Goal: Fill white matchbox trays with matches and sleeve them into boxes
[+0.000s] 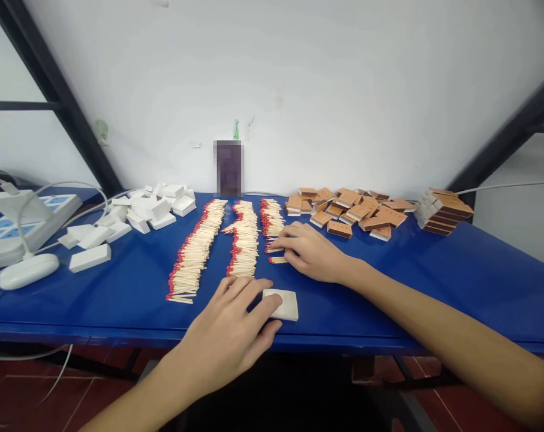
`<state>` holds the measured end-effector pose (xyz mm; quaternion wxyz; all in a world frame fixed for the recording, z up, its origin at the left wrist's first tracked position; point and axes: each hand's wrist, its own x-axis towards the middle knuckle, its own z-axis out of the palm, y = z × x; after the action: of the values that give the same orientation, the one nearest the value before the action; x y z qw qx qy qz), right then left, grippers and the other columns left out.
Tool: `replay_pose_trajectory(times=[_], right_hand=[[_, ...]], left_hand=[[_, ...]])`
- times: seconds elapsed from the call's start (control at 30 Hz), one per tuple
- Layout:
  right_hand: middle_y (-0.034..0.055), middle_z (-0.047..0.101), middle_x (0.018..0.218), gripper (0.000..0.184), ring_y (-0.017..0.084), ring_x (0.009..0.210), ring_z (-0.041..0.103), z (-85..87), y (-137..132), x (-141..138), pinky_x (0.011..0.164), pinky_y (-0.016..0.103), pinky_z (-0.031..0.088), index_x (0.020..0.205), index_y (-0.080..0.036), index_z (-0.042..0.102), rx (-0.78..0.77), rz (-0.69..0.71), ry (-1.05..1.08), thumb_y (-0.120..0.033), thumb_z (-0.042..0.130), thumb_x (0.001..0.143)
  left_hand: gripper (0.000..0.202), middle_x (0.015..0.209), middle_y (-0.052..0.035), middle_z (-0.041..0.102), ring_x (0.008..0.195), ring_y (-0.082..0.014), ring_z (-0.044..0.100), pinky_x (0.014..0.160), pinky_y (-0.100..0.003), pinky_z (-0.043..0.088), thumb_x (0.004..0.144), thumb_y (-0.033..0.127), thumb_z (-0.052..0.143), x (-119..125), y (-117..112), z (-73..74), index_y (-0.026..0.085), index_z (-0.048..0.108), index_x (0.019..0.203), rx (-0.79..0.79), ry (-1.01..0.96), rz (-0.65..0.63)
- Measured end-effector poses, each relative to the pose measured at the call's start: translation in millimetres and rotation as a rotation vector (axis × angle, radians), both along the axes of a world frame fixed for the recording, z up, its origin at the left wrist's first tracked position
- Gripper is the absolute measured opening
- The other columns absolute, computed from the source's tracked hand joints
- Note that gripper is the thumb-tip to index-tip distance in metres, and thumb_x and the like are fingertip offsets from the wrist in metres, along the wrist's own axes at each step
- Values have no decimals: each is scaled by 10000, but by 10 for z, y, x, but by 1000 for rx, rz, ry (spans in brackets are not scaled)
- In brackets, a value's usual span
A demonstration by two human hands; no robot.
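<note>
A small white matchbox tray (290, 307) lies near the table's front edge. My left hand (231, 330) steadies it, one finger resting on it and others bent around its left side. Farther back, my right hand (314, 252) reaches into the rightmost row of red-tipped matches (272, 219), its fingertips closed on a few matches (278, 260) at the near end. Two longer rows lie to the left, a middle row of matches (243, 240) and a left row of matches (193, 255). My left hand hides the middle row's near end.
White matchbox trays (152, 207) are heaped at the back left. Orange-brown matchbox sleeves (359, 207) lie scattered at the back right, beside a stack of matchboxes (445, 211). A power strip (33, 228) with cables occupies the far left of the blue table (478, 288).
</note>
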<state>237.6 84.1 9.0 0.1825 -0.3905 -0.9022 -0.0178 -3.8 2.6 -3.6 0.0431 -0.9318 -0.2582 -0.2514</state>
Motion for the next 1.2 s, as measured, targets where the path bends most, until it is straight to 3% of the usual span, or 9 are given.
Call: replay_pose_trajectory(times=[0.23, 0.63, 0.97, 1.2], right_hand=[[111, 657, 1040, 336, 242, 967, 530, -7, 10, 42, 890, 401, 423, 1115, -156, 699, 62, 42, 59, -81, 448, 904], [106, 683, 931, 262, 236, 861, 564, -15, 37, 70, 782, 403, 464, 1027, -155, 697, 167, 107, 121, -95, 472, 907], [116, 689, 997, 258, 241, 897, 576, 14, -47, 31, 802, 414, 457, 1088, -136, 692, 100, 111, 60, -147, 477, 945], [121, 680, 1034, 239, 253, 938, 579, 19, -89, 81, 812, 419, 446, 1085, -135, 682, 98, 94, 84, -157, 484, 953]], left_hand=[[200, 1329, -147, 537, 1143, -333, 528, 916, -523, 488, 985, 219, 494, -15, 6, 22, 192, 562, 1172, -58, -32, -7], [212, 1358, -118, 521, 1202, -313, 508, 1014, -535, 449, 980, 246, 519, -77, -12, 49, 212, 565, 1184, -211, -73, -59], [209, 1325, -117, 568, 1210, -305, 518, 1014, -505, 466, 964, 267, 548, -69, -24, 74, 203, 607, 1154, -187, -68, -14], [237, 1315, -170, 566, 1187, -330, 532, 961, -489, 494, 948, 218, 543, 25, -37, 60, 151, 613, 1164, -45, -54, 77]])
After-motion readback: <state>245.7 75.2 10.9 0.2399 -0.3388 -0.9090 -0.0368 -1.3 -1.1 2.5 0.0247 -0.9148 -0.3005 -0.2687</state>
